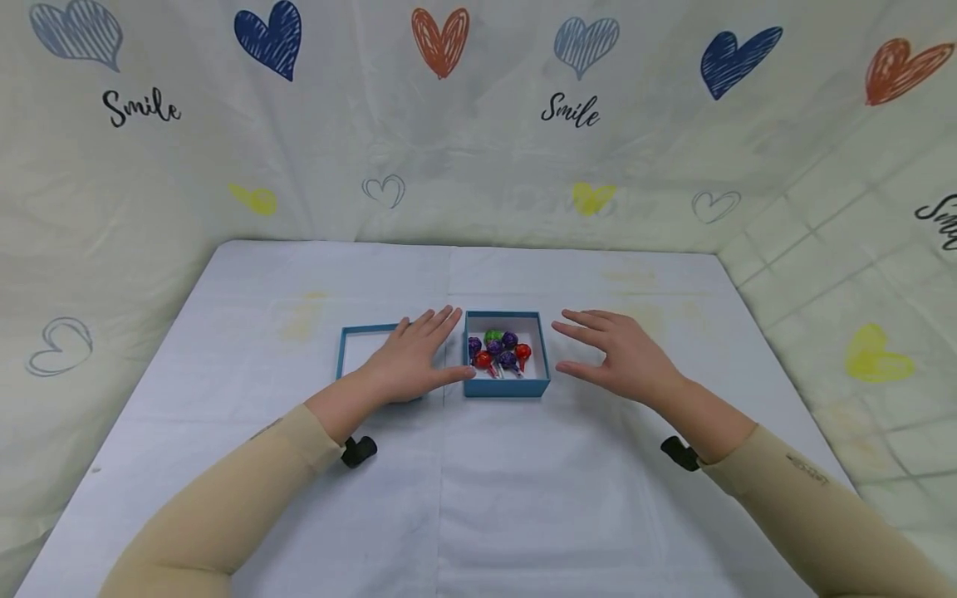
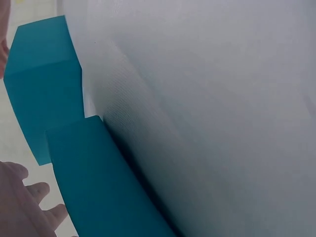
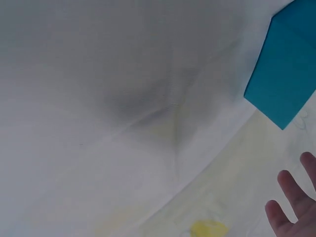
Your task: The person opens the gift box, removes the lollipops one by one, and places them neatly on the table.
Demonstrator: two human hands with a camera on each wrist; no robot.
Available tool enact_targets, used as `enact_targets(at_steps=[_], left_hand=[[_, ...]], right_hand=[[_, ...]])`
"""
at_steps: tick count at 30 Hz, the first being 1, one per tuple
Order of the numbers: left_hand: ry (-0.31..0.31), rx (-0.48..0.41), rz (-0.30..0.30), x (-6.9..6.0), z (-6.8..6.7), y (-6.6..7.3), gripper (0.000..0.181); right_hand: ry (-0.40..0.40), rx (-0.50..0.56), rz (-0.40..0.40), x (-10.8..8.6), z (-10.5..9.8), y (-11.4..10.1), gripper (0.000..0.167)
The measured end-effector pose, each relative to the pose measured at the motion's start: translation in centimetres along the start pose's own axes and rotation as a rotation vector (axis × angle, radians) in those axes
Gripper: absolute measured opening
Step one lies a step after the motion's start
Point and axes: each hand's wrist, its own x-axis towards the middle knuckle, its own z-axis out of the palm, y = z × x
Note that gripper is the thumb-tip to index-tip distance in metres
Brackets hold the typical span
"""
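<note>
A teal box (image 1: 508, 389) with a white inside stands on the table and holds several lollipops (image 1: 495, 345) in purple, red and green wrappers. To its left lies a second teal-edged tray or lid (image 1: 341, 353) with a white inside, partly hidden by my left hand (image 1: 409, 357). That hand hovers over it, fingers spread, the thumb close to the lollipop box; whether it touches cannot be told. My right hand (image 1: 622, 355) is held just right of the box, fingers apart and extended, with nothing in it. The right wrist view shows its fingers (image 3: 291, 192) apart from the box's side (image 3: 284, 74).
A white cloth (image 1: 478, 490) covers the table. Behind it hangs a pale curtain (image 1: 478, 124) printed with hearts and "Smile", which continues along the right side. A small black device (image 1: 359, 451) sits at the left wrist, another black device (image 1: 679, 453) at the right.
</note>
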Motion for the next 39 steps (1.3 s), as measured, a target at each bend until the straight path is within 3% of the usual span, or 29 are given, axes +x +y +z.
enact_targets(at_steps=[10, 24, 32, 39], left_hand=[[-0.048, 0.002, 0.021, 1.0, 0.5, 0.0, 0.105], [-0.055, -0.018, 0.017, 1.4, 0.8, 0.1, 0.106], [-0.054, 0.033, 0.035, 1.7, 0.7, -0.2, 0.109], [-0.045, 0.053, 0.048, 1.7, 0.7, -0.1, 0.109]], right_hand=[[-0.095, 0.054, -0.041, 3.4, 0.3, -1.5, 0.060], [-0.155, -0.075, -0.147, 7.1, 0.6, -2.8, 0.048], [-0.227, -0.137, -0.244, 9.0, 1.1, -3.5, 0.039], [-0.282, -0.183, -0.284, 10.2, 2.3, -3.7, 0.036]])
